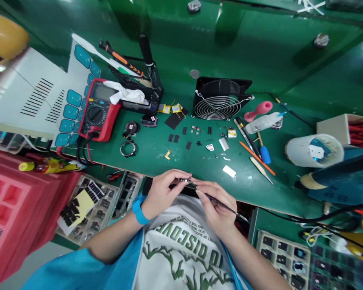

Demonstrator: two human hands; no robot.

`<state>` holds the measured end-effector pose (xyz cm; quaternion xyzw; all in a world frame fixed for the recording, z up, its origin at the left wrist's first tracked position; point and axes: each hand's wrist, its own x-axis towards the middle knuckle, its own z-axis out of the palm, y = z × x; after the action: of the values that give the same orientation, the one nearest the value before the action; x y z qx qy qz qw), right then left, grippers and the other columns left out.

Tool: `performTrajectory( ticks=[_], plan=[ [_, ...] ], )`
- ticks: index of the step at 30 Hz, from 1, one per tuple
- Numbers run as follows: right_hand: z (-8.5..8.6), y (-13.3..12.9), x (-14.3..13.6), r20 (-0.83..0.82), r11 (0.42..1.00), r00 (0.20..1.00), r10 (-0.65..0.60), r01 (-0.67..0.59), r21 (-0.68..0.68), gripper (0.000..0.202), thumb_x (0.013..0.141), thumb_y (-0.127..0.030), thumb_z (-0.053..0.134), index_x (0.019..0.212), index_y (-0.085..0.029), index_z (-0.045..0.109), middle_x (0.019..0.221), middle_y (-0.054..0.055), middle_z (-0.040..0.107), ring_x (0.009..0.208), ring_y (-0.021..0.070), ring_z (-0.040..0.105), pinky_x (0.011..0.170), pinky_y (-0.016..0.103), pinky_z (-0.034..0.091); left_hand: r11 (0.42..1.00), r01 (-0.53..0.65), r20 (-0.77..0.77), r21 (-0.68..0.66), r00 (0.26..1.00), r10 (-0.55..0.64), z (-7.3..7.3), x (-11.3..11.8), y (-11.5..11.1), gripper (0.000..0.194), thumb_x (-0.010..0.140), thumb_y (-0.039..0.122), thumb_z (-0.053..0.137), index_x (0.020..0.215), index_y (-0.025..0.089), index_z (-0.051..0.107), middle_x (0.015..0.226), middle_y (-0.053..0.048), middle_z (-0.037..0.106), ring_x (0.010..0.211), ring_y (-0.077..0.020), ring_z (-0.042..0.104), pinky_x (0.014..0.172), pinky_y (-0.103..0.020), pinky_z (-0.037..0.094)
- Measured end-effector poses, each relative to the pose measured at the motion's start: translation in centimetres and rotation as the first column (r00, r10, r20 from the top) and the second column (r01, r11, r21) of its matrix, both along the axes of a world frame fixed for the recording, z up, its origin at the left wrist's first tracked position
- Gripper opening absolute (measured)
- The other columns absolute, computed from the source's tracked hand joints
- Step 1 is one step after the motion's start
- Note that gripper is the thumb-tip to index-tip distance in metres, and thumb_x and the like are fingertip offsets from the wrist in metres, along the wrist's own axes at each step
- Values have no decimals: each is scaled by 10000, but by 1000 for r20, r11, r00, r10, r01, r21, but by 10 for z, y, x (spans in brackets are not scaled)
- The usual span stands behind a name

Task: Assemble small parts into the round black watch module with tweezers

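Tool (212, 197), right hand (221, 215); bench edge (246, 203) near

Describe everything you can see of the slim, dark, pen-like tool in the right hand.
The slim, dark, pen-like tool has a long, straight shaft with a paler, silvery rear end; its material is unclear. The bare right hand holds it, with the rear end sticking out past the hand. It slants down to the right from a small dark-and-light part held in the bare left hand. Whether its tip touches that part is too small to tell.
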<state>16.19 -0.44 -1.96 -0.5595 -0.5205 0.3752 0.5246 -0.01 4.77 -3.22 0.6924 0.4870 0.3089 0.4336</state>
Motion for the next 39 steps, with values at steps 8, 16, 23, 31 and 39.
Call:
performTrajectory(
  ticks=[8,16,23,31,39],
  plan=[
    [0,-1,-1,25,1000,1000,3,-3,16,203,800,-73,643,914,-233,693,939,19,754,889,192,747,824,312,630,1000,-2,9,8,1000,2,2,1,0,76,854,249,586,902,232,642,945,19,719,869,-107,682,758,-217,572],
    [-1,-2,0,24,999,999,34,-35,34,221,801,-60,641,929,-230,703,984,35,751,917,200,747,833,316,634,1000,-9,-1,12,1000,9,0,1,0,78,852,231,587,900,224,647,947,20,722,862,-103,685,744,-205,567],
    [0,-1,2,43,999,998,50,-50,14,201,814,-73,634,916,-232,704,974,35,748,904,195,747,820,306,636,999,10,-23,31,1000,-9,2,1,1,85,844,204,584,902,230,641,949,12,722,867,-118,684,751,-231,576],
    [-1,-2,0,62,999,997,47,-49,22,202,811,-71,640,926,-224,704,986,34,743,920,187,742,832,292,632,998,20,-9,64,1000,-20,3,1,-2,208,786,109,550,947,224,613,993,16,703,927,-111,667,835,-247,569],
    [-2,-2,-1,60,999,998,37,-39,32,230,809,-69,634,935,-246,706,981,30,749,912,204,745,812,330,641,997,-18,-9,78,1000,19,0,3,-4,193,775,114,555,921,224,616,979,15,712,909,-120,683,811,-249,588]
  ],
)
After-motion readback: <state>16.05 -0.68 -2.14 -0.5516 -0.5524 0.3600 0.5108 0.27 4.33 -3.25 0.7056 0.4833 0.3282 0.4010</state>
